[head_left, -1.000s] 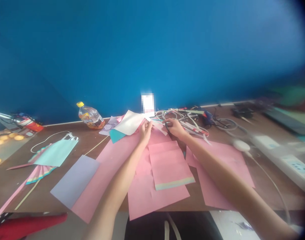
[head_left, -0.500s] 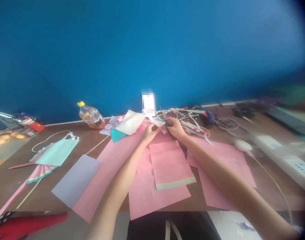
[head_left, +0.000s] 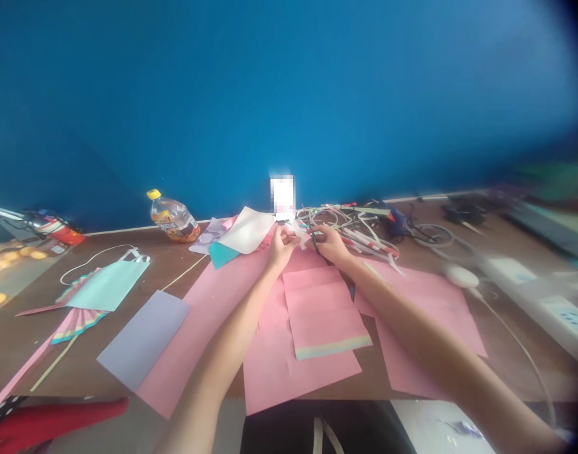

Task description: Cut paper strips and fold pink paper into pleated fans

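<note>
Both my arms reach forward over pink paper sheets [head_left: 320, 309] on a brown table [head_left: 14, 340]. My left hand [head_left: 280, 247] is closed in a pinch on a small pale scrap of paper [head_left: 294, 236] held above the sheets. My right hand [head_left: 329, 243] is closed on dark-handled scissors [head_left: 313, 239], whose tip meets the scrap. The two hands are almost touching. A folded pink sheet with a pale striped edge [head_left: 329, 347] lies just below them.
A white sheet [head_left: 247, 230] and a teal piece [head_left: 221, 254] lie left of my hands, a lavender sheet [head_left: 144, 337] and a face mask [head_left: 106, 285] farther left. A bottle [head_left: 173, 221] lies by the blue wall. Tangled cables [head_left: 365, 230], a power strip [head_left: 554, 302] right.
My left hand has moved from the white sheet toward my right hand and taken the scrap in a pinch. The scissors rose, then came back down to the scrap.
</note>
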Tool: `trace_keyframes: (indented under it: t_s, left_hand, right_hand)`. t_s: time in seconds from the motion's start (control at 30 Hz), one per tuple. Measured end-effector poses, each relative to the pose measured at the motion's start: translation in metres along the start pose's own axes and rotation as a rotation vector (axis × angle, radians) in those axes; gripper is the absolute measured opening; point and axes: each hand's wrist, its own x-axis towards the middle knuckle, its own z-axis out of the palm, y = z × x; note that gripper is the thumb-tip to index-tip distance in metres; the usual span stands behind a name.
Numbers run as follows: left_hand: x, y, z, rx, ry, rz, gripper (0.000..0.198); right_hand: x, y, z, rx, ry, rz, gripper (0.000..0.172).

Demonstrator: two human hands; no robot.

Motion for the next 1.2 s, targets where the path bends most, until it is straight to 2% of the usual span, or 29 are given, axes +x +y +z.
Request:
trace_keyframes:
  t_s: [0.13, 0.37, 0.43, 0.63, 0.93, 1.03, 1.2]
  left_hand:
    - [-0.001, 0.003, -0.002, 0.092, -0.045, 0.015, 0.027]
    - [-0.004, 0.010, 0.000, 0.063, -0.113, -0.005, 0.049]
    - [-0.005, 0.012, 0.001, 0.060, -0.090, 0.011, 0.051]
    - [-0.009, 0.019, -0.002, 0.066, 0.084, -0.007, 0.058]
    - [-0.004, 0.027, -0.003, -0.020, 0.186, 0.023, 0.066]
    - [0.000, 0.035, -0.007, -0.049, 0.185, 0.050, 0.070]
    - [0.004, 0.048, -0.014, -0.071, 0.110, 0.062, 0.082]
  right_hand:
    - [0.000, 0.000, -0.001, 0.014, 0.013, -0.007, 0.041]
    - [0.001, -0.001, -0.002, -0.033, 0.025, -0.020, 0.043]
    - [0.001, -0.001, -0.002, -0.048, 0.027, -0.031, 0.042]
    - [-0.004, -0.006, -0.003, -0.093, -0.021, 0.011, 0.040]
    - [-0.007, -0.001, -0.004, -0.174, -0.143, -0.022, 0.033]
    - [-0.008, -0.001, -0.004, -0.206, -0.160, -0.024, 0.033]
    - [-0.010, -0.002, -0.002, -0.218, -0.158, -0.029, 0.033]
